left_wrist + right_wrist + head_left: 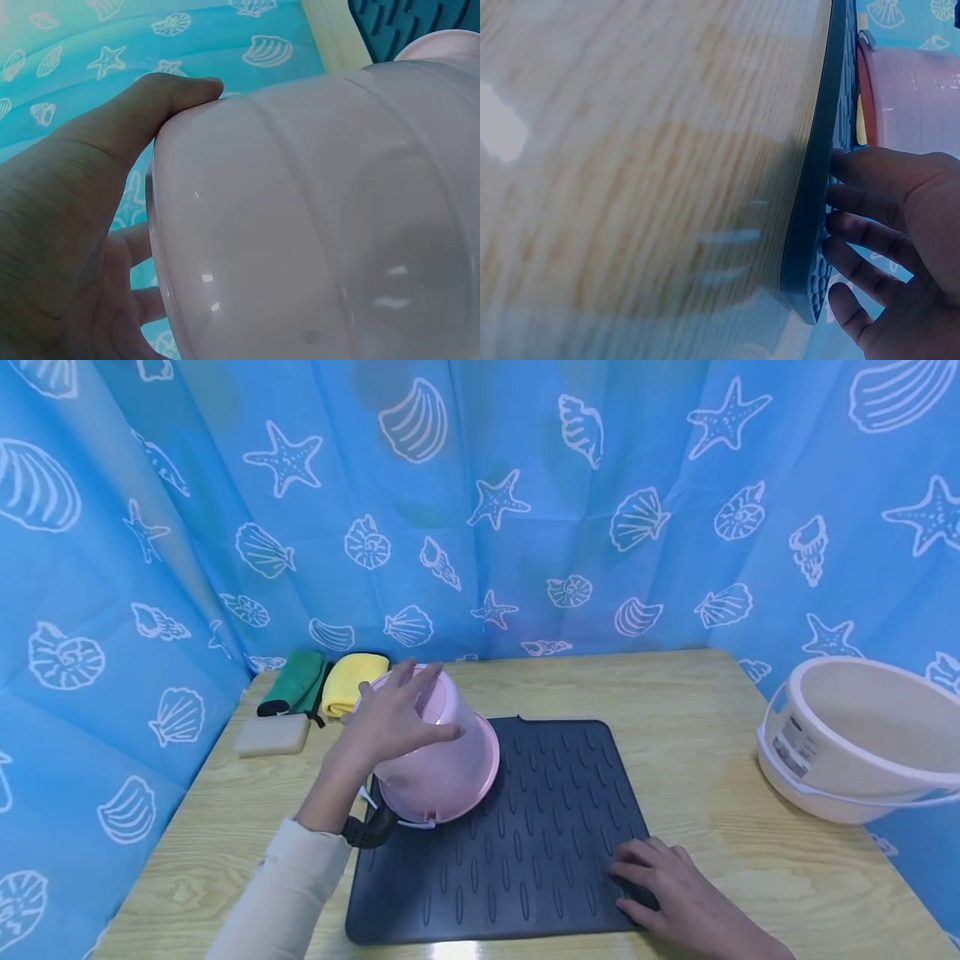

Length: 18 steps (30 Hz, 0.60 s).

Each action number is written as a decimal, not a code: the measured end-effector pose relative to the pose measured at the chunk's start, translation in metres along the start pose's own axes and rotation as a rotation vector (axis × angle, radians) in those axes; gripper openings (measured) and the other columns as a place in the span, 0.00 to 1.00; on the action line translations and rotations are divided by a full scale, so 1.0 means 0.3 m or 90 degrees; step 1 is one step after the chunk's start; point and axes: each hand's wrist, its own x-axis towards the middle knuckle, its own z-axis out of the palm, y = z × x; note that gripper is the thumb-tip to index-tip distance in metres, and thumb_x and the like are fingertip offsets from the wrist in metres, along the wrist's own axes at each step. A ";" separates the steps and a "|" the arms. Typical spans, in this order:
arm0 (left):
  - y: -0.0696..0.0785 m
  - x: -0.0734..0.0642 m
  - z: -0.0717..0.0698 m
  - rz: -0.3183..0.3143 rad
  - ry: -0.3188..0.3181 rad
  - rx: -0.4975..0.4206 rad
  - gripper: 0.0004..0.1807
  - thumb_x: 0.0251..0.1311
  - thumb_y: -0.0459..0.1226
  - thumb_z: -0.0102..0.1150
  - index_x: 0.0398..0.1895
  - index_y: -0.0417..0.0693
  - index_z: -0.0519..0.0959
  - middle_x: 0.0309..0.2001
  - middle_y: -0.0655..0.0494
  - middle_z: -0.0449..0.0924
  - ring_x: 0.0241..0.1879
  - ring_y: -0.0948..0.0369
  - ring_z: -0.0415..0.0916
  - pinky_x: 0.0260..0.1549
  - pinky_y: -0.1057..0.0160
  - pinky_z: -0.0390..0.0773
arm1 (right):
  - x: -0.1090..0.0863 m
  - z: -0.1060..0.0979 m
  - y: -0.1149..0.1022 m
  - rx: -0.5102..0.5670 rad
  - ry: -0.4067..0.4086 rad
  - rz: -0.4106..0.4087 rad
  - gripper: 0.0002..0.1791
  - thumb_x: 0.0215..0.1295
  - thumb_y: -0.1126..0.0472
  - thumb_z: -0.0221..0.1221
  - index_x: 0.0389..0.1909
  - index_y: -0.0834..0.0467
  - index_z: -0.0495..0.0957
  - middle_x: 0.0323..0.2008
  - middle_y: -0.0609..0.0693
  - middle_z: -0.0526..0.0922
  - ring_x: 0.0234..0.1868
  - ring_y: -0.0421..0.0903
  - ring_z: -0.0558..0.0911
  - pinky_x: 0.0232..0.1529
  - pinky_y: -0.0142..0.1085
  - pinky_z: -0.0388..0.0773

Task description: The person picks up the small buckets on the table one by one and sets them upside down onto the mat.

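A pink bucket (442, 768) stands upside down on the left part of a black ribbed mat (540, 835). My left hand (393, 718) grips the bucket round its raised base, with the thumb bent over the edge in the left wrist view and the fingers partly hidden behind the base. Down at the mat's right front corner, my right hand (667, 893) rests with relaxed, slightly bent fingers touching the mat's surface. It holds nothing that I can see in the right wrist view.
A large cream bucket (832, 785) with a handle stands at the table's right side. At the back left lie a green cloth (303, 681), a yellow cloth (356, 679) and a pale sponge-like block (272, 735). A blue shell-patterned curtain (480, 560) hangs behind the wooden table (712, 752).
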 end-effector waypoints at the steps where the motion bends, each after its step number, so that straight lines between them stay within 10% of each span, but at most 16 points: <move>1: 0.004 0.002 0.003 -0.007 -0.004 0.001 0.53 0.51 0.66 0.64 0.79 0.59 0.57 0.78 0.43 0.47 0.73 0.32 0.48 0.58 0.19 0.43 | 0.000 0.001 0.000 -0.002 0.005 -0.004 0.16 0.57 0.53 0.72 0.46 0.53 0.87 0.47 0.41 0.78 0.46 0.43 0.76 0.38 0.40 0.71; 18: 0.063 0.035 0.034 -0.063 -0.035 0.028 0.53 0.49 0.68 0.63 0.79 0.66 0.56 0.79 0.49 0.46 0.68 0.19 0.35 0.44 0.12 0.47 | -0.003 0.004 0.008 0.000 0.019 -0.014 0.17 0.56 0.53 0.72 0.46 0.53 0.87 0.47 0.41 0.77 0.46 0.43 0.75 0.37 0.38 0.70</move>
